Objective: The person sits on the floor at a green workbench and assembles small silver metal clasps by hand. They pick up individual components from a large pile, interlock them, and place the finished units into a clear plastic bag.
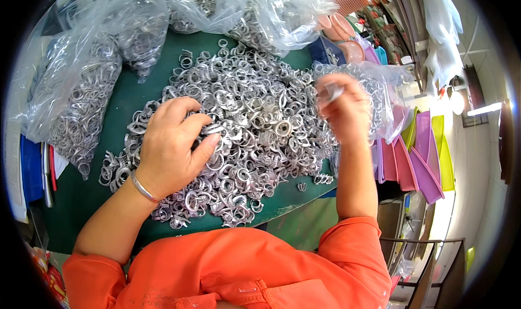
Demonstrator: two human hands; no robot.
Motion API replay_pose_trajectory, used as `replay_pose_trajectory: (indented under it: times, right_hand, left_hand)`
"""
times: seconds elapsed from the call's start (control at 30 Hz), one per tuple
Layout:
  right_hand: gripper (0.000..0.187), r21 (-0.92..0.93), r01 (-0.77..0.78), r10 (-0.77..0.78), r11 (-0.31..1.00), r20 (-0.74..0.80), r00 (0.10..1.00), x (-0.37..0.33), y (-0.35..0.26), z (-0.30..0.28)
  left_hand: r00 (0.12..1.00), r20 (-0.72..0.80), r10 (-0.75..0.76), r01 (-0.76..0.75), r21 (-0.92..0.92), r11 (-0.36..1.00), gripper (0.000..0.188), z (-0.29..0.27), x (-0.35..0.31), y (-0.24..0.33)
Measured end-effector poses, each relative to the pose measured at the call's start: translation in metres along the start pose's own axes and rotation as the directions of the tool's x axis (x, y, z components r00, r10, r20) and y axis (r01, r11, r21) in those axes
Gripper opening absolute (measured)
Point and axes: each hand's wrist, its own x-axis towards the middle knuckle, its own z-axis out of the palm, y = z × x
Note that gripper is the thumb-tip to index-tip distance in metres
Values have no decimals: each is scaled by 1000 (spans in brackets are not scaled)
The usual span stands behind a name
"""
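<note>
Silvery metal rings, many with patterned bands, lie in a wide pile (255, 113) on a green tabletop. At the pile's left side rests my left hand (171, 140), palm down, a bracelet on its wrist. Its fingers are bent, and a grey ring (215, 130) sits between thumb and index fingertip. My right hand (344, 105) is lifted at the pile's right edge, in front of a clear plastic bag of rings (374, 86). Motion blurs its curled fingers. Something whitish shows at them, too smeared to name.
Clear bags of rings (89, 97) stand at the left, with more bags (244, 16) along the back. A dark blue bin (325, 51) and pink containers (336, 26) are at the back right. Purple, pink and green plastic bins (420, 157) stand beyond the table's right edge.
</note>
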Motion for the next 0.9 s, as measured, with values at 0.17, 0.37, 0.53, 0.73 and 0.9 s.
replay_pose_trajectory:
  times: [0.17, 0.37, 0.53, 0.73, 0.9]
  right_hand:
    - [32, -901, 92, -786, 424, -315, 532, 18, -43, -123]
    - [27, -964, 253, -872, 79, 56, 486, 6, -30, -75]
    - [30, -766, 244, -88, 595, 240, 967, -20, 17, 32]
    - [37, -657, 43, 138, 753, 221, 965, -29, 36, 24]
    - [26, -223, -151, 187, 963, 148, 971, -24, 29, 0]
  left_hand:
    - [1000, -13, 27, -27, -1, 1000, 24, 1, 0, 2]
    - [999, 39, 11, -11, -1, 1000, 23, 0, -1, 0]
    - [999, 46, 20, -20, 6, 1000, 23, -2, -2, -2]
    - [999, 31, 15, -15, -8, 1000, 24, 0, -1, 0]
    - [999, 42, 4, -4, 12, 1000, 24, 0, -2, -1]
